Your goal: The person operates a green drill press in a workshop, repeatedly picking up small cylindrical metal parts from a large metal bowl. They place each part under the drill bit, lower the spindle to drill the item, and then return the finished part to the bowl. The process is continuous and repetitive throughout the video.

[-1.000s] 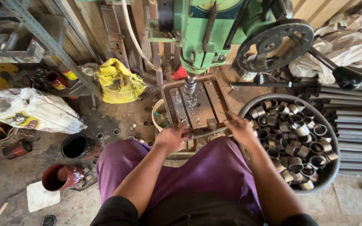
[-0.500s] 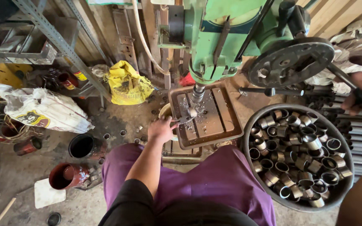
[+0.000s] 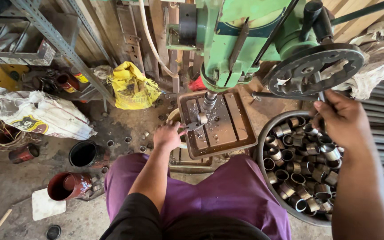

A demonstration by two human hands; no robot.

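Note:
A green drill press [image 3: 241,40] stands in front of me, its bit [image 3: 209,101] over a rusty metal table [image 3: 238,133]. My left hand [image 3: 167,135] is at the table's left edge and holds a small tool [image 3: 194,126] that clamps a short metal ring [image 3: 203,118] under the bit. My right hand [image 3: 341,118] grips the feed lever [image 3: 322,95] below the black handwheel [image 3: 314,69]. My purple-trousered legs [image 3: 227,191] are below the table.
A round metal basin [image 3: 265,146] full of several short metal rings sits at the right. A yellow bag [image 3: 130,89], a white sack [image 3: 36,113], a black tin [image 3: 85,154] and a red tin [image 3: 65,186] lie on the dirty floor at left. Steel shelving [image 3: 50,35] stands behind.
My right hand left the table, rose to the right and took hold of the feed lever. My left hand moved to the table's left edge with the clamping tool. The view shifted closer.

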